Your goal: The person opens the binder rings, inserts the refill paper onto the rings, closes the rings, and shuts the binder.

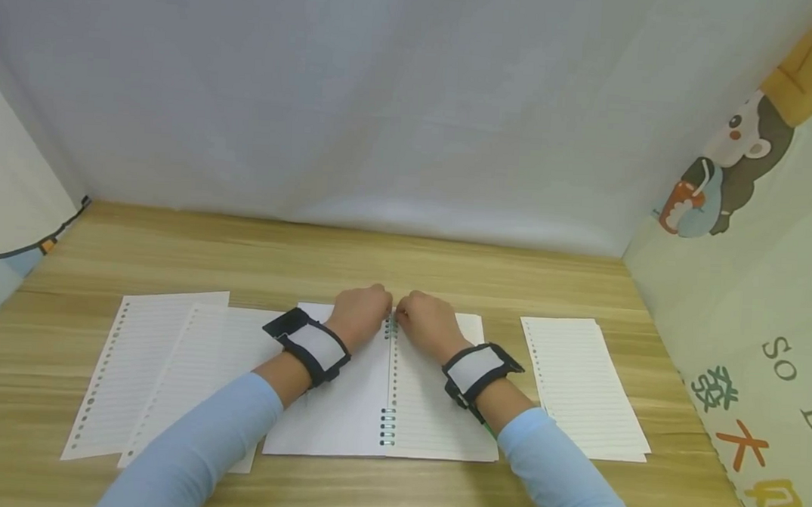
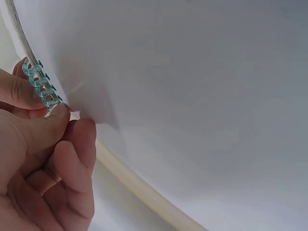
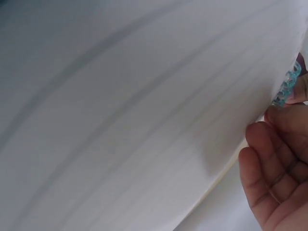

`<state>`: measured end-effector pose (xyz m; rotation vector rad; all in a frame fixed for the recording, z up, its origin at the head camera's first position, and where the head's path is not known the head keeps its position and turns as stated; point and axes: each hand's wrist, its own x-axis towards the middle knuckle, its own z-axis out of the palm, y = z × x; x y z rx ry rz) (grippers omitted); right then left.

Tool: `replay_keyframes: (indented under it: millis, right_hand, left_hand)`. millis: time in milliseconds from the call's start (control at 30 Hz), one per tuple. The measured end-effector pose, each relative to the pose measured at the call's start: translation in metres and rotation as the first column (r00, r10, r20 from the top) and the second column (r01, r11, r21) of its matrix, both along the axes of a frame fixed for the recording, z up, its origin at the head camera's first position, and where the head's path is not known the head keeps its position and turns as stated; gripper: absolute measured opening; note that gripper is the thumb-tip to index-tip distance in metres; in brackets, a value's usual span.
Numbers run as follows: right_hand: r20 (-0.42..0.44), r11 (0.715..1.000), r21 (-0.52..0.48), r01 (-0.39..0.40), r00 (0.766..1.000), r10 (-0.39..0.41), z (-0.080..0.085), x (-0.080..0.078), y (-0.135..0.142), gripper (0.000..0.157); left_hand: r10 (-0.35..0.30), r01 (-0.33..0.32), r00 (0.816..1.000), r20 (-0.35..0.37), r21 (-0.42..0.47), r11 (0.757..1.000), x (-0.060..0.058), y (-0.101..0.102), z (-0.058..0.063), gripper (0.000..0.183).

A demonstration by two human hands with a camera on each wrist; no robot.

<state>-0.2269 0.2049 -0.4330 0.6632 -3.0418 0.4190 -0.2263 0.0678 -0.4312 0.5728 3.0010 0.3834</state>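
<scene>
Two hands pinch at the top of an open notebook's spine

Both forearms reach inward across the table [image 1: 351, 266], wrists bent so the knuckles nearly meet over the spine at the end nearest the table's far edge. The left hand [image 1: 361, 316] pinches the upper ring clip [image 2: 42, 86] at its end between thumb and forefinger, its other fingers curled loosely. The right hand [image 1: 433, 326] pinches the same clip from the other side, its remaining fingers bent.

The notebook [image 1: 334, 409] lies open and flat, midway between the table's left and right edges: a plain white page on the left, a lined one on the right. The upper clip is clear teal plastic; a lower ring clip [image 1: 388, 427] sits near the spine's other end. The spine's long axis runs straight toward the far edge.

Lined, punched left sheets [image 1: 136, 355] overlap toward the left edge; right sheets [image 1: 580, 382] lie nearer the right edge.
</scene>
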Motion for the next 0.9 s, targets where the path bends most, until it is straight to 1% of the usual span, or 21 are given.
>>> replay_keyframes:
  millis: [233, 367, 500, 633, 733, 833, 900]
  right_hand:
    - [0.029, 1.0, -0.013, 0.001, 1.0, -0.001, 0.0015, 0.0007, 0.0008, 0.02]
    - [0.031, 1.0, -0.016, -0.004, 0.999, 0.005, 0.0018, 0.0001, 0.0016, 0.02]
    - [0.047, 0.999, -0.041, 0.009, 0.999, -0.007, 0.0009, -0.0006, 0.0029, 0.02]
    - [0.062, 0.996, -0.081, 0.035, 0.998, -0.03, -0.0001, 0.0001, 0.0056, 0.021]
    - [0.076, 0.994, -0.095, 0.047, 0.996, -0.04, 0.0005, 0.002, 0.0077, 0.021]
    - [0.088, 0.994, -0.096, 0.053, 0.995, -0.045, 0.0018, 0.0049, 0.009, 0.021]
    - [0.094, 0.993, -0.101, 0.053, 0.995, -0.044, 0.0026, 0.0064, 0.0089, 0.02]
  left_hand:
    - [0.019, -0.018, 1.0, 0.013, -0.032, 0.999, 0.0009, 0.0023, 0.0023, 0.017]
    - [0.032, -0.032, 0.999, 0.01, -0.039, 0.999, 0.0013, 0.0028, 0.0024, 0.017]
    - [0.034, -0.034, 0.999, 0.013, -0.037, 0.999, 0.0022, 0.0022, 0.0034, 0.018]
    - [0.036, -0.035, 0.999, 0.021, -0.026, 0.999, 0.0037, -0.0001, 0.0054, 0.019]
    - [0.053, -0.052, 0.998, 0.031, -0.016, 0.999, 0.005, -0.0025, 0.0075, 0.019]
    - [0.074, -0.076, 0.996, 0.056, 0.025, 0.997, 0.0061, -0.0044, 0.0092, 0.02]
    - [0.075, -0.08, 0.994, 0.079, 0.066, 0.995, 0.0068, -0.005, 0.01, 0.019]
